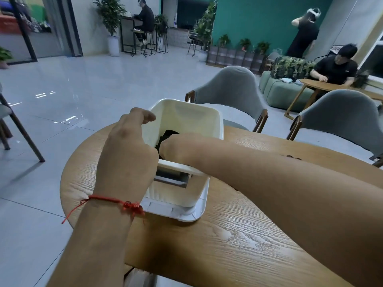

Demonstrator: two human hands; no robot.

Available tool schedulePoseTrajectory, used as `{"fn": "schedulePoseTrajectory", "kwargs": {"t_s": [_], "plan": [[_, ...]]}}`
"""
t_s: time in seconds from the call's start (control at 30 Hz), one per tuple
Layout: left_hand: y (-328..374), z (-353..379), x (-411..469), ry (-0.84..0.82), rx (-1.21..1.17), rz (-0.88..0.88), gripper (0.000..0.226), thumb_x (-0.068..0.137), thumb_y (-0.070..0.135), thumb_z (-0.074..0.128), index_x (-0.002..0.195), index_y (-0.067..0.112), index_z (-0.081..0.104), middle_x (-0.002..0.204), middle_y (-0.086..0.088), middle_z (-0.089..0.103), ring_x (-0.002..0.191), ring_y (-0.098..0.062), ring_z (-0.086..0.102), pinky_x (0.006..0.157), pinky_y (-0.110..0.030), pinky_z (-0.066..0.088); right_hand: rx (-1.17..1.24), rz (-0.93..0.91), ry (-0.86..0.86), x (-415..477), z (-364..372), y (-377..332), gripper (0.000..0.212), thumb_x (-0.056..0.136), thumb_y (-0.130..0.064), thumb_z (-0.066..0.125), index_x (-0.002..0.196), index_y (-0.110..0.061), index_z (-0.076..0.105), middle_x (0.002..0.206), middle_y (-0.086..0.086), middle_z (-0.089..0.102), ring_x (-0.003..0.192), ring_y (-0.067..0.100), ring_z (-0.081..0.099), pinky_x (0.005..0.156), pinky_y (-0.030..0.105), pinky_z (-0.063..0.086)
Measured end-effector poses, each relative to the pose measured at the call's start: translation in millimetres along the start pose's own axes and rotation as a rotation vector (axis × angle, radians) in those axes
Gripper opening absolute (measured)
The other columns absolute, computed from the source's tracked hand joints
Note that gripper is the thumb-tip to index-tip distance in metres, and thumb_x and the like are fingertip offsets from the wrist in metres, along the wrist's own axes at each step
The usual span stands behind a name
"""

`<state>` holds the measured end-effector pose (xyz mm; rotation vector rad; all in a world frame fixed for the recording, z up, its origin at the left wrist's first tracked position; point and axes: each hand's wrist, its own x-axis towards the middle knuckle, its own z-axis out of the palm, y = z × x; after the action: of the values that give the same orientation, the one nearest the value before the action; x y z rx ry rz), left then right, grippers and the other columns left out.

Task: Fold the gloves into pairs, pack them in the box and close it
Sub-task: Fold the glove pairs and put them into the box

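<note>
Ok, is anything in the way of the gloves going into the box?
Nothing visible. The box is open, the right hand is inside it at the dark gloves, and the left hand holds its left wall.

A round wood-grain table point(238, 235) stands on a glossy grey tiled floor point(83, 83) that mirrors pale streaks of light. Just beyond it are two grey upholstered chairs point(230, 90) with wooden frames. A teal wall point(259, 19) backs a row of small potted plants point(244, 44), and a green sofa point(286, 90) sits beside a second wooden table point(323, 85). Far left are dark-framed glass doors point(27, 27), a tall plant in a white pot point(112, 21) and black bar stools point(149, 42). A window point(375, 56) shows at the right edge.
</note>
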<state>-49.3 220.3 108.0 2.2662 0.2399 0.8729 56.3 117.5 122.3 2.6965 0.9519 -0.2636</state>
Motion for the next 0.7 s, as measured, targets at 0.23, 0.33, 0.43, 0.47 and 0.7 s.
{"fn": "schedulePoseTrajectory", "kwargs": {"t_s": [0.23, 0.33, 0.43, 0.47, 0.7], "plan": [[3.9, -1.8, -2.1, 0.001, 0.013, -0.004, 0.066, 0.082, -0.014, 0.046, 0.133, 0.026, 0.059, 0.135, 0.001, 0.062, 0.108, -0.017, 0.051, 0.08, -0.031, 0.039, 0.052, 0.005, -0.04, -5.9, -3.0, 1.1, 0.029, 0.11, -0.02, 0.041, 0.083, -0.017, 0.049, 0.091, 0.001, 0.053, 0.083, 0.021, 0.05, 0.075, 0.032, 0.039], [6.4, -2.8, -2.2, 0.011, 0.023, 0.019, 0.058, 0.086, -0.011, 0.049, 0.133, 0.022, 0.062, 0.128, -0.005, 0.063, 0.099, -0.018, 0.051, 0.08, -0.032, 0.041, 0.131, -0.006, 0.064, -8.1, -3.7, 6.3, 0.025, 0.104, -0.021, 0.052, 0.08, -0.024, 0.047, 0.096, -0.001, 0.058, 0.072, 0.014, 0.047, 0.06, 0.03, 0.034], [11.5, -1.2, -3.9, 0.026, 0.018, 0.081, 0.051, 0.086, -0.006, 0.049, 0.127, 0.022, 0.064, 0.121, -0.004, 0.064, 0.091, -0.023, 0.055, 0.079, -0.037, 0.045, 0.131, 0.014, 0.26, -20.2, -8.1, 12.7, 0.021, 0.099, -0.03, 0.059, 0.079, -0.027, 0.053, 0.082, -0.004, 0.059, 0.072, 0.016, 0.055, 0.059, 0.031, 0.04], [14.3, -0.2, -4.8, 0.024, 0.014, 0.095, 0.051, 0.085, -0.005, 0.049, 0.125, 0.023, 0.064, 0.118, -0.002, 0.064, 0.09, -0.025, 0.055, 0.079, -0.038, 0.045, 0.119, 0.021, 0.309, -28.9, -11.1, 14.8, 0.014, 0.098, -0.032, 0.058, 0.086, -0.025, 0.06, 0.082, -0.005, 0.061, 0.076, 0.018, 0.059, 0.06, 0.032, 0.044], [41.0, 10.2, -17.6, -0.032, -0.018, 0.191, 0.048, 0.084, 0.001, 0.049, 0.123, 0.028, 0.059, 0.118, 0.005, 0.062, 0.092, -0.027, 0.058, 0.083, -0.046, 0.051, 0.283, 0.089, 0.593, -102.2, 3.7, 46.6, 0.022, 0.098, -0.048, 0.058, 0.11, -0.032, 0.066, 0.107, -0.013, 0.068, 0.105, 0.017, 0.057, 0.087, 0.039, 0.05]]}}
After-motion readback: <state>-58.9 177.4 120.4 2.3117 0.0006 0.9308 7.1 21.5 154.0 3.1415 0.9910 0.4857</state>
